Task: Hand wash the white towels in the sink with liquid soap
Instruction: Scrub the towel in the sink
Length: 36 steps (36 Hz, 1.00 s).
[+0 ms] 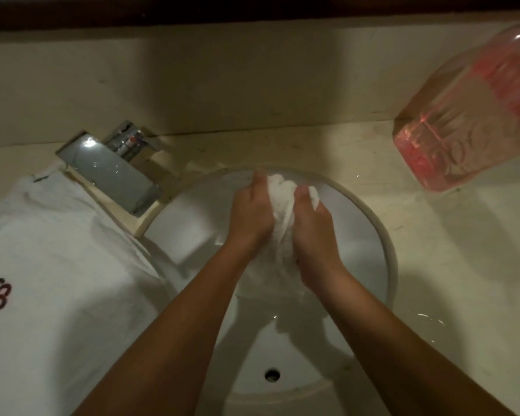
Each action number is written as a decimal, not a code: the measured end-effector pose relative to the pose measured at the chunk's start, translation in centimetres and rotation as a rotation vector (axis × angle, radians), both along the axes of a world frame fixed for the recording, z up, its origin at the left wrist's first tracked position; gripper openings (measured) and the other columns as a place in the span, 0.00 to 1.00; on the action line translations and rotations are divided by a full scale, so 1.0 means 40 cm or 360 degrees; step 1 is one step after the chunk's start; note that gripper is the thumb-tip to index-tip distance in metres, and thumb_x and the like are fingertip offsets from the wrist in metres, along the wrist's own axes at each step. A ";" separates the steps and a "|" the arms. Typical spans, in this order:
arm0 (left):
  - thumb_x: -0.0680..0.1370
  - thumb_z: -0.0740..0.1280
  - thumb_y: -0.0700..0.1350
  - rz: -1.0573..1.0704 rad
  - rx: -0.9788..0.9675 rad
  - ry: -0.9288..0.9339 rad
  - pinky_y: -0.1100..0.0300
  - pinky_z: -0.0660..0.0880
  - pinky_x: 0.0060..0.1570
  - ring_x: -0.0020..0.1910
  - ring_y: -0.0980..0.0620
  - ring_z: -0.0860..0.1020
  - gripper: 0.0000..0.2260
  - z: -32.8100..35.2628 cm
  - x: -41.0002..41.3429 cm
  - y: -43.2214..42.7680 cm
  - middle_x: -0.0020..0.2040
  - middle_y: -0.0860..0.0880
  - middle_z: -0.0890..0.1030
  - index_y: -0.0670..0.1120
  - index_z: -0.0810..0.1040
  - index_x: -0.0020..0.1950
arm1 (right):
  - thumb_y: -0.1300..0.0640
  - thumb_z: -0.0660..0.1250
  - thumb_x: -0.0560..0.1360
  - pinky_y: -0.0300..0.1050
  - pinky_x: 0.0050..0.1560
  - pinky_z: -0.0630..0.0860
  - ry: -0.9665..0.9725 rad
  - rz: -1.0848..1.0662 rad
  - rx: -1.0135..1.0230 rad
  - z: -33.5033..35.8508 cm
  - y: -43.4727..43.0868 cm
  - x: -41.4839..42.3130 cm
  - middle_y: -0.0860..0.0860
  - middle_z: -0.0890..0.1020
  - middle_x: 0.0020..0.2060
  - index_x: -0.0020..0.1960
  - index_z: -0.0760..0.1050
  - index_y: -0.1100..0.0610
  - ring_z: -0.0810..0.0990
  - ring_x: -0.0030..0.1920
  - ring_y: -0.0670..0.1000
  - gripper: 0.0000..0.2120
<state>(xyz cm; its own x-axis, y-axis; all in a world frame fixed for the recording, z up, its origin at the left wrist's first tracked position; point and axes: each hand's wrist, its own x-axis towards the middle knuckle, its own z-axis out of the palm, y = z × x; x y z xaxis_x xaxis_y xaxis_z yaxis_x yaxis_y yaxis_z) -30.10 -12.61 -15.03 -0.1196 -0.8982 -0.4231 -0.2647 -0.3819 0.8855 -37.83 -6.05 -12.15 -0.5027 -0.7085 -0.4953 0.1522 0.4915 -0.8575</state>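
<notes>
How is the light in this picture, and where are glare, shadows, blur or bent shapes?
Head view: dim, yellowish light; glare on the flat chrome tap and glints on the clear bottle of pink soap, which the wide lens makes lean; the forearms cast shadows in the round white sink; the crumpled white towel gripped by left hand and right hand looks soft.

1. We record one view: a head-worn wide-angle camera above the sink [357,235], facing forward and steeply down.
2. Close range: the sink fills centre frame, with the backsplash [252,85] along the top and the faucet [114,172] at left.
</notes>
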 end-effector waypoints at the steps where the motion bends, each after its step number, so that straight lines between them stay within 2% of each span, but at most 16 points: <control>1: 0.88 0.54 0.60 0.0000 0.0005 -0.0010 0.58 0.79 0.47 0.39 0.56 0.83 0.27 -0.008 0.007 -0.016 0.38 0.54 0.86 0.50 0.82 0.37 | 0.46 0.54 0.90 0.43 0.55 0.82 -0.0032 0.0040 -0.0019 0.003 0.015 0.009 0.50 0.88 0.52 0.62 0.82 0.54 0.87 0.52 0.47 0.19; 3: 0.88 0.53 0.61 -0.0059 0.0031 -0.0044 0.54 0.78 0.48 0.41 0.52 0.83 0.29 -0.003 0.007 -0.019 0.39 0.52 0.86 0.48 0.81 0.37 | 0.46 0.54 0.90 0.43 0.51 0.82 0.0055 0.0094 -0.0022 -0.009 0.015 0.001 0.49 0.87 0.49 0.59 0.82 0.54 0.86 0.50 0.46 0.20; 5: 0.88 0.52 0.62 -0.0131 0.0070 -0.0044 0.60 0.77 0.46 0.42 0.57 0.83 0.29 -0.002 0.002 -0.004 0.38 0.55 0.85 0.50 0.82 0.38 | 0.47 0.54 0.89 0.45 0.49 0.75 0.0248 0.0164 0.0070 -0.036 -0.018 -0.032 0.49 0.85 0.48 0.57 0.81 0.56 0.83 0.49 0.46 0.19; 8: 0.86 0.51 0.66 -0.0199 0.0237 0.0035 0.64 0.78 0.45 0.42 0.60 0.83 0.28 -0.005 0.008 0.001 0.40 0.55 0.85 0.50 0.82 0.43 | 0.42 0.57 0.88 0.46 0.62 0.75 0.0153 0.0086 0.0164 -0.069 -0.049 -0.076 0.53 0.84 0.60 0.69 0.78 0.56 0.82 0.61 0.53 0.21; 9: 0.84 0.53 0.70 -0.0186 0.0414 0.0154 0.59 0.80 0.51 0.46 0.54 0.86 0.30 -0.004 0.018 -0.006 0.44 0.51 0.87 0.49 0.84 0.48 | 0.39 0.61 0.85 0.49 0.67 0.76 0.0047 0.0051 0.0141 -0.078 -0.044 -0.086 0.52 0.84 0.63 0.72 0.76 0.54 0.82 0.64 0.53 0.24; 11: 0.77 0.58 0.77 -0.0086 0.0694 0.0417 0.45 0.80 0.64 0.57 0.42 0.86 0.39 -0.006 0.043 -0.019 0.56 0.41 0.88 0.43 0.85 0.61 | 0.36 0.73 0.78 0.55 0.63 0.82 -0.0147 0.0074 0.0033 -0.090 -0.025 -0.096 0.54 0.85 0.61 0.71 0.76 0.54 0.85 0.61 0.55 0.30; 14: 0.82 0.54 0.71 -0.0014 0.0748 0.0582 0.42 0.79 0.65 0.60 0.39 0.85 0.39 -0.007 0.078 -0.029 0.59 0.35 0.86 0.37 0.83 0.60 | 0.46 0.87 0.63 0.63 0.57 0.85 -0.0329 0.0079 -0.0001 -0.127 -0.001 -0.104 0.61 0.87 0.56 0.64 0.77 0.59 0.88 0.55 0.61 0.37; 17: 0.83 0.56 0.68 -0.0050 0.0599 0.0583 0.46 0.80 0.63 0.58 0.43 0.86 0.33 -0.031 0.105 -0.008 0.58 0.38 0.87 0.41 0.84 0.59 | 0.56 0.86 0.65 0.67 0.57 0.85 -0.0537 -0.0071 0.0006 -0.142 0.000 -0.110 0.63 0.87 0.54 0.64 0.78 0.62 0.88 0.54 0.63 0.31; 20: 0.85 0.60 0.60 -0.0154 0.0143 0.0280 0.53 0.76 0.68 0.69 0.46 0.79 0.24 -0.090 0.113 0.019 0.67 0.42 0.83 0.44 0.81 0.69 | 0.64 0.78 0.73 0.58 0.50 0.86 -0.0938 -0.0249 0.0042 -0.137 0.002 -0.118 0.66 0.86 0.56 0.66 0.78 0.65 0.88 0.54 0.63 0.23; 23: 0.79 0.59 0.74 -0.0206 -0.0178 0.0055 0.50 0.68 0.77 0.75 0.49 0.73 0.37 -0.160 0.126 0.052 0.76 0.44 0.74 0.53 0.69 0.81 | 0.58 0.75 0.75 0.59 0.55 0.85 -0.1314 -0.0214 0.0038 -0.113 0.006 -0.116 0.67 0.82 0.65 0.72 0.76 0.67 0.85 0.62 0.65 0.28; 26: 0.72 0.55 0.82 -0.0237 -0.0117 0.0144 0.58 0.62 0.76 0.80 0.57 0.62 0.41 -0.175 0.122 0.083 0.83 0.54 0.60 0.66 0.53 0.81 | 0.56 0.70 0.78 0.59 0.60 0.85 -0.1460 -0.0168 -0.0044 -0.094 0.002 -0.115 0.66 0.81 0.67 0.74 0.75 0.66 0.84 0.63 0.64 0.27; 27: 0.74 0.53 0.80 -0.0218 -0.0071 0.0117 0.62 0.62 0.73 0.80 0.58 0.61 0.42 -0.169 0.117 0.088 0.82 0.57 0.59 0.63 0.51 0.83 | 0.56 0.69 0.79 0.60 0.61 0.84 -0.1492 -0.0143 -0.0074 -0.086 -0.001 -0.114 0.66 0.81 0.67 0.73 0.76 0.66 0.84 0.64 0.64 0.25; 29: 0.80 0.53 0.73 -0.0150 0.0035 0.0021 0.66 0.70 0.65 0.76 0.53 0.70 0.38 -0.168 0.110 0.083 0.78 0.52 0.72 0.49 0.66 0.83 | 0.57 0.68 0.78 0.61 0.61 0.84 -0.1502 -0.0100 -0.0140 -0.077 -0.006 -0.113 0.65 0.83 0.65 0.70 0.78 0.65 0.85 0.63 0.64 0.22; 31: 0.84 0.55 0.66 -0.0129 0.0132 -0.0107 0.62 0.76 0.58 0.65 0.48 0.81 0.30 -0.147 0.102 0.065 0.60 0.50 0.84 0.45 0.81 0.68 | 0.59 0.69 0.78 0.60 0.60 0.85 -0.1419 -0.0068 -0.0160 -0.078 -0.011 -0.123 0.66 0.83 0.65 0.70 0.78 0.66 0.85 0.62 0.64 0.21; 34: 0.85 0.57 0.64 -0.0075 0.0241 -0.0165 0.54 0.79 0.61 0.58 0.48 0.84 0.26 -0.122 0.108 0.046 0.53 0.48 0.86 0.47 0.85 0.57 | 0.64 0.70 0.80 0.62 0.65 0.81 -0.1051 0.0073 -0.0197 -0.084 -0.009 -0.158 0.69 0.80 0.67 0.73 0.75 0.68 0.82 0.67 0.67 0.23; 36: 0.84 0.56 0.66 0.0024 0.0289 -0.0120 0.52 0.80 0.61 0.56 0.48 0.84 0.29 -0.105 0.121 0.033 0.53 0.48 0.87 0.45 0.85 0.57 | 0.65 0.69 0.81 0.65 0.68 0.79 -0.0754 0.0178 -0.0166 -0.079 -0.003 -0.190 0.68 0.81 0.67 0.74 0.74 0.66 0.81 0.67 0.68 0.22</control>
